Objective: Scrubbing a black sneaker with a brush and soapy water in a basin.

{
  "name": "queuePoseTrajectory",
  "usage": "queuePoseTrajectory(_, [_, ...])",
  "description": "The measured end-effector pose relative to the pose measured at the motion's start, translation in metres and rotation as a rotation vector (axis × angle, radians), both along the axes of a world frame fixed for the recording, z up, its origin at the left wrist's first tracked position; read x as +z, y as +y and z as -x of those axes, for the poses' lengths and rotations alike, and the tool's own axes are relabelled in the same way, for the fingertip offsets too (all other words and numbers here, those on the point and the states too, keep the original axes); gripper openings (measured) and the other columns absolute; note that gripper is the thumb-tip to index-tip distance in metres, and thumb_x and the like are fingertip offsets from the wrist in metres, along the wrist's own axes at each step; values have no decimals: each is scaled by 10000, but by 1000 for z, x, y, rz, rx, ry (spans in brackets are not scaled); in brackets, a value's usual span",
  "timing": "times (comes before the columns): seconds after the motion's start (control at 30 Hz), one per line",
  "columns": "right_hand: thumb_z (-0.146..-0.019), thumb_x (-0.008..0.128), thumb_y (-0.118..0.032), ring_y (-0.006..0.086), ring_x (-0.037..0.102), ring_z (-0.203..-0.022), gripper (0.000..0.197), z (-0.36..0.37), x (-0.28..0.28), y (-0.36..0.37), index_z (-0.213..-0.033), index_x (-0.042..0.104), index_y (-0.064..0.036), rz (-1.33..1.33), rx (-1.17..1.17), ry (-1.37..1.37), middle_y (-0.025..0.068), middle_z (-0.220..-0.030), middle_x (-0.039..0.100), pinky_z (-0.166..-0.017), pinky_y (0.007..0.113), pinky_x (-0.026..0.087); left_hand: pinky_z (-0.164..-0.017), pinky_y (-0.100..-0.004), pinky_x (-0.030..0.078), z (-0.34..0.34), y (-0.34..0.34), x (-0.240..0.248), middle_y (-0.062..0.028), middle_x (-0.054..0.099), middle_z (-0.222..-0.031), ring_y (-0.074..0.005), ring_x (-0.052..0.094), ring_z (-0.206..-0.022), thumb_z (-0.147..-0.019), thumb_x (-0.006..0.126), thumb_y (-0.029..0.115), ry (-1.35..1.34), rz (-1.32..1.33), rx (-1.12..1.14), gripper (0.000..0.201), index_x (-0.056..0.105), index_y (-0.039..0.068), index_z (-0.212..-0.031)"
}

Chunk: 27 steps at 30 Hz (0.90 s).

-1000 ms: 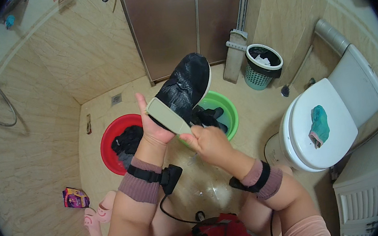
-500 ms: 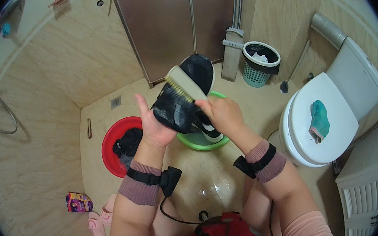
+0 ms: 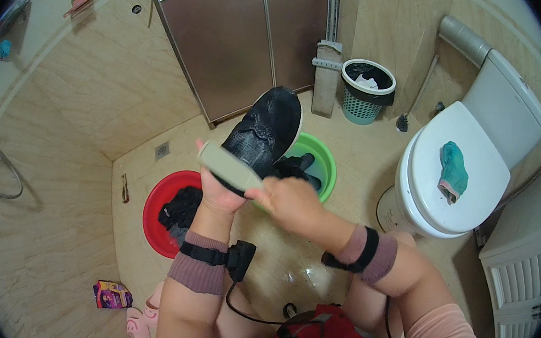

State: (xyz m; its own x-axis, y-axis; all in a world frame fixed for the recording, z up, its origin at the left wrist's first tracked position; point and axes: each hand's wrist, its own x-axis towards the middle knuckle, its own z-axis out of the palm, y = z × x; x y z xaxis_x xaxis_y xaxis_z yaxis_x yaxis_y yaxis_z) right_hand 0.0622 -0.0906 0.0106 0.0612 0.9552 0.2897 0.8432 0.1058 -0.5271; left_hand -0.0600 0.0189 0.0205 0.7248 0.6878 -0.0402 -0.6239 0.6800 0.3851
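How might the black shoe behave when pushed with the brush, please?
The black shoe would probably feel slippery, given the whitish smears across its upper. That upper likely yields, since it looks wrinkled. The pale sole edge probably keeps it from folding fully.

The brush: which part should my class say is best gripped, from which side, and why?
Likely the narrow handle end, coming from the lower right. The brush slants: its broad head lies at upper left, in front of the left hand, and it tapers down toward the right hand, which grips that end.
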Motion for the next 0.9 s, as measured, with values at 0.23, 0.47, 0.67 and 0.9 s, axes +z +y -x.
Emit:
queuePoseTrajectory(0.23, [-937,456,-527,376,630,-584,544,-47,12,26,-752,622,-44,-64,-200,-80,189,-642,632,-517,480,493,-1056,-483,387,-5,0,-7,-196,540,-1308,-342,523,-1205,-871,306,755,-156,-129,-146,894,471,8,-1333])
queuePoseTrajectory(0.47, [-936,458,-523,360,651,-622,549,-41,4,18,-755,631,-34,-119,-80,-161,192,-670,644,-544,464,509,-1066,-506,367,-7,-4,0,-204,520,-1331,-374,498,-1226,-890,298,729,-131,-40,-62,869,461,6,-1344])
queuePoseTrajectory(0.67, [-917,468,-562,404,651,-679,574,-8,0,3,-768,631,-32,9,-20,-64,213,-703,651,-608,501,512,-1046,-455,403,-5,4,-11,-185,543,-1311,-334,539,-1187,-872,343,741,-22,-64,-55,862,498,18,-1316])
queuePoseTrajectory(0.9, [-922,481,-523,365,652,-628,524,-56,14,22,-768,640,-49,-76,-230,-123,198,-677,646,-545,467,512,-1054,-480,386,-15,-4,-8,-200,527,-1326,-363,516,-1206,-874,308,749,-151,-70,-156,893,456,6,-1347])
